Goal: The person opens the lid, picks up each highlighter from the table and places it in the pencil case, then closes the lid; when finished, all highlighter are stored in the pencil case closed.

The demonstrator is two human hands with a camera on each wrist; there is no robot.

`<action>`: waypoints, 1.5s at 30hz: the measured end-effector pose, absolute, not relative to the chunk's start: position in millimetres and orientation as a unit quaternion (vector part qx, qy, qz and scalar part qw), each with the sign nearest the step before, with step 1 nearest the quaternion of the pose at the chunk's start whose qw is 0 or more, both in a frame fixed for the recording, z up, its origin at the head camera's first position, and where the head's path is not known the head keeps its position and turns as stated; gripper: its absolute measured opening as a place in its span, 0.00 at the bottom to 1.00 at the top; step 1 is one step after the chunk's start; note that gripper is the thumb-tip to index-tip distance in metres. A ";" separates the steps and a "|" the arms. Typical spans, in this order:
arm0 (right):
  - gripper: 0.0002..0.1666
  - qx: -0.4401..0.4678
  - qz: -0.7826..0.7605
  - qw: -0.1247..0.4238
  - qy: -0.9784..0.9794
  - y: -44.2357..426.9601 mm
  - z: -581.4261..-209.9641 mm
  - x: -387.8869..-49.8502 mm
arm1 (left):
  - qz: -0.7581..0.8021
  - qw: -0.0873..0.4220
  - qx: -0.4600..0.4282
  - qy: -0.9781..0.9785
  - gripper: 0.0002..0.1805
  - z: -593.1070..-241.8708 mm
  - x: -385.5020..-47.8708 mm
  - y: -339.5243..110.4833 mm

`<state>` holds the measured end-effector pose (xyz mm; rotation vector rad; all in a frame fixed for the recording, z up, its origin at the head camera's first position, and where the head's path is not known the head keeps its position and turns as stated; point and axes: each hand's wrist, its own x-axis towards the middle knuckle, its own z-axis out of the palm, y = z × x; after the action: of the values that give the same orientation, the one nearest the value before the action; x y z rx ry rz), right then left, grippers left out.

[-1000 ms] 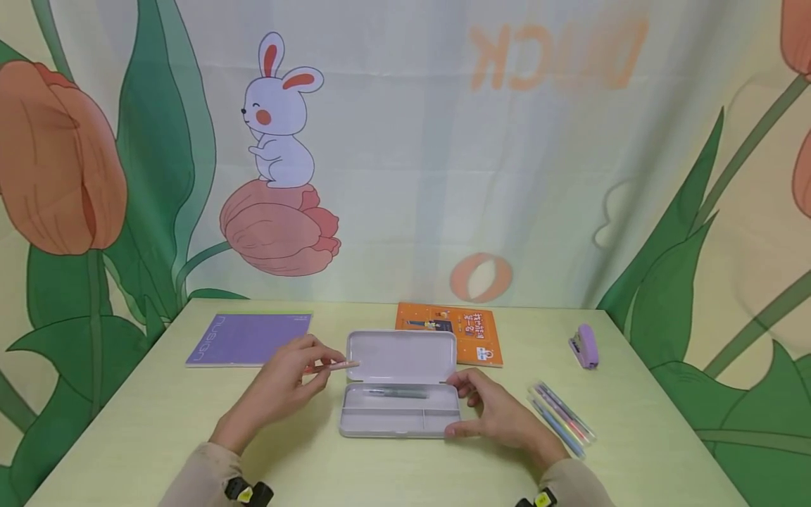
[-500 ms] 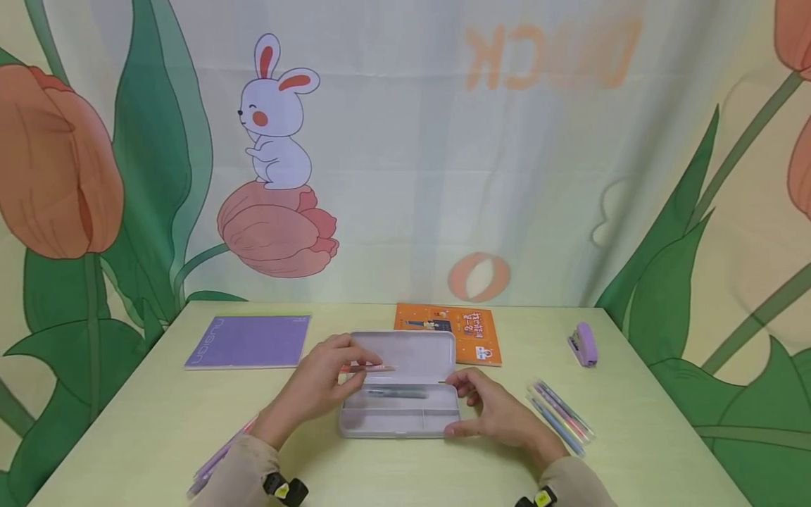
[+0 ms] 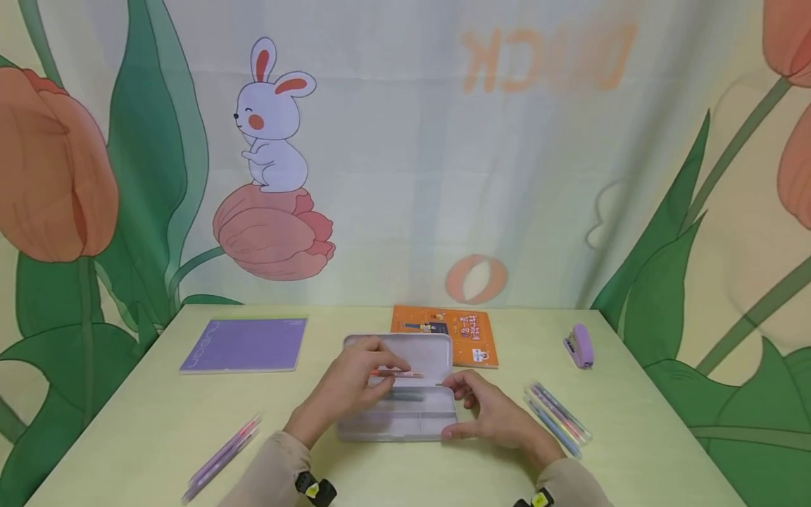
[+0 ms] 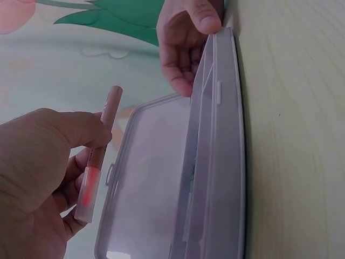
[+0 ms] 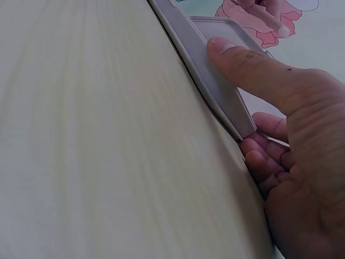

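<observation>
My left hand [image 3: 355, 373] pinches a slim pen [image 4: 98, 154] with a clear cap and a red-orange end, held above the pencil case. Lying open on the table, the grey pencil case [image 3: 374, 427] has its lid [image 3: 434, 352] folded back and a tray with dividers. A grey-green pen [image 3: 408, 396] lies in the tray's rear compartment, partly hidden by my left hand. At the case's right end, my right hand [image 3: 497, 414] grips it, thumb at the front corner and curled fingers against the end wall.
Several pens [image 3: 557, 419] lie at the right, and a few purple and pink pens [image 3: 222, 458] at the front left. A purple notebook [image 3: 247, 345] is at the back left. An orange book [image 3: 478, 338] lies behind the case. A purple stapler [image 3: 579, 346] stands at the back right.
My left hand has carried the pen rightward from beside the lid to over the case. The purple and pink pens at the front left have come into view. My right hand stays on the case.
</observation>
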<state>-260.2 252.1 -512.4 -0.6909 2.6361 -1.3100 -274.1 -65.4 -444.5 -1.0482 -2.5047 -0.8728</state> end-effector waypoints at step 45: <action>0.49 -0.215 -0.435 0.069 0.872 251.0 -513.1 -258.5 | -0.331 0.134 -0.335 -0.872 0.15 -438.9 -272.9 -94.3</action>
<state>-258.5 251.0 -513.1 -0.6468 2.6256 -1.3094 -272.9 -94.3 -438.9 -0.9720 -2.5261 -0.9604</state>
